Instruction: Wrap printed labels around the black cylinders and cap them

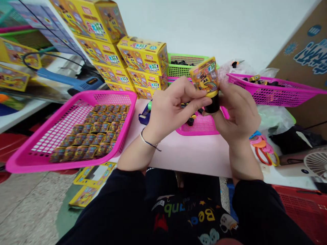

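Observation:
A small black cup [212, 105] with a yellow rim is held up between my hands, above the table. From its top rises a yellow printed piece [205, 76], like a small card or packet, slightly tilted. My left hand [177, 98] is closed, its thumb and forefinger pinching the lower left of the printed piece by the rim. On the other side, my right hand [235, 109] grips the black cup, its fingers partly hidden behind the cup and printed piece. Below them sits a shallow pink basket [200, 128] with a few small black and yellow parts, partly covered by my hands.
Rows of small printed packets [95, 127] fill part of a large pink basket [25, 161] on the left. Yellow boxes [143, 56] are stacked behind, near a blue hot glue gun [68, 79]. A green basket [180, 69], another pink basket [278, 93] and a fan [316, 161] stand around.

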`<act>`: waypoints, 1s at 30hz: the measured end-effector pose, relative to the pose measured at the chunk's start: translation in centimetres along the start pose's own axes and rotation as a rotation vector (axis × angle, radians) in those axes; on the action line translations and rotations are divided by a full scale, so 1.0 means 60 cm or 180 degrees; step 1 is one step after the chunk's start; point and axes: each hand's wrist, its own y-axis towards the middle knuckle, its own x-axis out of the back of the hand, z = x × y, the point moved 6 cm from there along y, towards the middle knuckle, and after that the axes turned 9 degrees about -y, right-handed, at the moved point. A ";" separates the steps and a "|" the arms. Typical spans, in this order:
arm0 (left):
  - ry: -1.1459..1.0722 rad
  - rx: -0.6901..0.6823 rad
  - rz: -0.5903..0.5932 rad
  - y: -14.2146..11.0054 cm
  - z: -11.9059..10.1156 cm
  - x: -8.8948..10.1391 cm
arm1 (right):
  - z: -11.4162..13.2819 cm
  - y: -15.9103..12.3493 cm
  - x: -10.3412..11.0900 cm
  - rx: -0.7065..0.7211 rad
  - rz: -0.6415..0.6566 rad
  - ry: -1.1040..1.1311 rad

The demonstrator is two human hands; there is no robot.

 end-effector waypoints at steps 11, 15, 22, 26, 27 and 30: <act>0.0014 -0.0251 -0.0595 0.014 -0.041 -0.019 | 0.002 -0.001 0.007 0.0108 -0.0746 0.0065; 0.0672 -0.0671 -0.0386 0.019 -0.052 -0.022 | 0.008 0.005 0.008 0.0186 -0.0677 -0.0027; 0.0893 0.0368 -0.0201 0.003 -0.050 -0.020 | 0.027 0.005 0.009 0.0418 -0.0616 -0.0335; 0.1154 0.0389 -0.0248 0.002 -0.048 -0.022 | 0.031 0.002 0.002 0.0595 -0.0885 -0.0460; 0.1190 0.0308 -0.0229 0.004 -0.050 -0.023 | 0.030 0.001 0.000 0.0653 -0.0950 -0.0456; 0.1251 -0.0008 -0.0267 0.011 -0.059 -0.025 | 0.028 -0.003 0.000 0.0839 -0.1123 -0.0378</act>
